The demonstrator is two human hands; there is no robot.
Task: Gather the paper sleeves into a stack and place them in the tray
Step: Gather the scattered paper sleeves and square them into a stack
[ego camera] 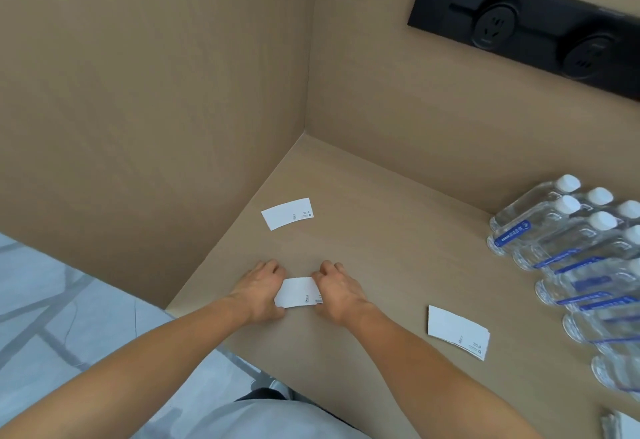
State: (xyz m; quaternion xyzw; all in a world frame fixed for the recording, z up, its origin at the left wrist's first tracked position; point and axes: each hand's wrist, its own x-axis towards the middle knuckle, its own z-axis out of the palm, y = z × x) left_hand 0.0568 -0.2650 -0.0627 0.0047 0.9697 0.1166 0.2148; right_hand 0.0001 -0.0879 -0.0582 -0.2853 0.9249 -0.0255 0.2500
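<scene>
Three white paper sleeves lie on the light wooden counter (363, 216). Between my two hands sits one sleeve (298, 292), near the counter's left front edge. My left hand (261, 291) grips its left end and my right hand (337, 291) grips its right end, both resting on the surface. A second sleeve (287, 213) lies flat farther back near the left wall. A third sleeve (458, 331) lies to the right of my right forearm. No tray is clearly in view.
Several clear water bottles (568, 251) with white caps and blue labels lie in rows at the right. A black socket strip (526, 26) is set in the back wall. Wooden walls close the corner at left and back. A pale object (620, 424) peeks in at bottom right.
</scene>
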